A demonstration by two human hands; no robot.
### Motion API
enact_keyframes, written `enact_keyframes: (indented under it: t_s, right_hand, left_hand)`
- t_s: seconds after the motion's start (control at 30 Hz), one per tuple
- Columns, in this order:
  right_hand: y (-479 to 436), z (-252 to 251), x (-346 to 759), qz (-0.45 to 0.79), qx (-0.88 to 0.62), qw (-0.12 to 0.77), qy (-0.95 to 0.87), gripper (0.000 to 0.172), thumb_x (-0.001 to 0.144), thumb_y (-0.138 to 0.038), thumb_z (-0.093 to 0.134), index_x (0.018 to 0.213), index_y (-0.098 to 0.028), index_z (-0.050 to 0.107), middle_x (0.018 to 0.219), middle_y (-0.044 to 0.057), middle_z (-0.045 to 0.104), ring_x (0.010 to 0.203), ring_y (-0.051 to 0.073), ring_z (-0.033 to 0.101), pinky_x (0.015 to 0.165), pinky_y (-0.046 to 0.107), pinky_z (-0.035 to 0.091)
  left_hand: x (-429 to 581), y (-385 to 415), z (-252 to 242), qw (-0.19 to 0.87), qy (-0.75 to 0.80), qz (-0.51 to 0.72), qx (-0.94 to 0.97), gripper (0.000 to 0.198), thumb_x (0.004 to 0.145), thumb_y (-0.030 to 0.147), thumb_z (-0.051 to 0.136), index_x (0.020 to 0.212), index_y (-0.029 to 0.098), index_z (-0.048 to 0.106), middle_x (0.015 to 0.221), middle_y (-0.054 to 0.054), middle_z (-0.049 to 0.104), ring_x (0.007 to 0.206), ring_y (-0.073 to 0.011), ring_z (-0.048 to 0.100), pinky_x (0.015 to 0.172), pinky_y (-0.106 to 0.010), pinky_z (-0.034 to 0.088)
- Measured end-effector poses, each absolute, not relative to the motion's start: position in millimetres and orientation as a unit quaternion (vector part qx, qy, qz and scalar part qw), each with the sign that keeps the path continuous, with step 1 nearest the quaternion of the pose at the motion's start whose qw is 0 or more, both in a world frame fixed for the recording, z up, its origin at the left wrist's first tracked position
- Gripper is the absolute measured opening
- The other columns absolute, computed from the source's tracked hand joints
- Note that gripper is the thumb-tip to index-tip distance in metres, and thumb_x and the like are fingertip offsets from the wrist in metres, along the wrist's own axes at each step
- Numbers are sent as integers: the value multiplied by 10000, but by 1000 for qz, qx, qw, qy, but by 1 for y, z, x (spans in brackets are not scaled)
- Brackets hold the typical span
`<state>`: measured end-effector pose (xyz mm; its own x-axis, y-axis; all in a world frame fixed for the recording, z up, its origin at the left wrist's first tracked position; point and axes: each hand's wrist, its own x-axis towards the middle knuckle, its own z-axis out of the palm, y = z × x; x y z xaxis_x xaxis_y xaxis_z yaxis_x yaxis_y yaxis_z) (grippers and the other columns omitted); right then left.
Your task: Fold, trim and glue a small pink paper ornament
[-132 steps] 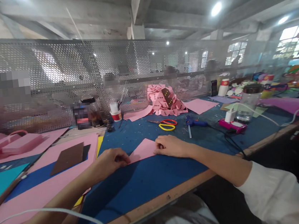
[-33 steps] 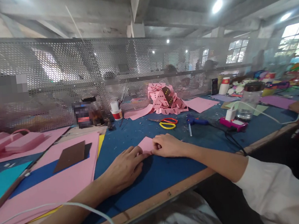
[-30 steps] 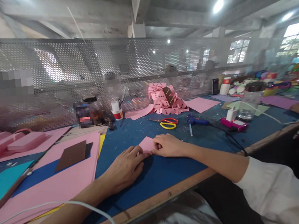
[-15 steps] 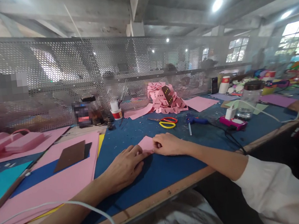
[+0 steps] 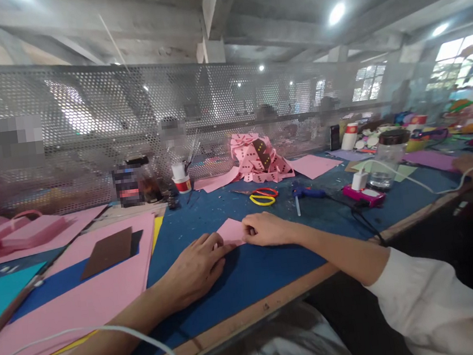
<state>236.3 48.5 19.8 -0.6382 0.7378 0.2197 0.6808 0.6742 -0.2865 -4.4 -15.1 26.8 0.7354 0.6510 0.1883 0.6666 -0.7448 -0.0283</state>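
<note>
Under the fingers of both hands lies a small pink piece of matt paper or thin foam sheet, resting on the desk, whose blue cover looks like matt felt, flecked with scraps, over a worn bare wood front edge. Beyond the fingers, the scissors have glossy red and yellow plastic handles, and the screen behind them is dull perforated metal. Left of the fingers, large matt pink sheets lie flat beside a smooth white cable; to their right stands a clear glossy jar.
</note>
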Motion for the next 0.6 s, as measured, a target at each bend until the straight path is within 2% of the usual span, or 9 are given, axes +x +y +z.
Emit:
enact_keyframes:
  t_s: [0.27,0.47,0.6]
  right_hand:
    - [48,20,236,89,-396,151,-901,84,839,-253,602,810,-177,586,838,7,655,733,126,558,628,240,298]
    - [49,17,235,82,-390,150,-905,284,861,-462,611,788,-189,577,847,9,649,746,141,560,629,250,298]
    - [51,16,236,75,-390,144,-906,143,822,-312,634,790,-186,574,855,6,646,761,140,563,636,246,304]
  left_hand:
    - [-4,-16,27,47,-356,-80,-930,398,958,187,409,1335,272,504,1114,-63,540,972,-216,512,869,-370,461]
    - [-3,-14,25,50,-358,-83,-929,397,966,202,399,1340,281,509,1093,-67,539,968,-217,517,864,-369,461]
    - [-2,-15,28,52,-353,-83,-931,425,967,198,398,1371,301,476,1095,-64,537,965,-213,519,864,-364,461]
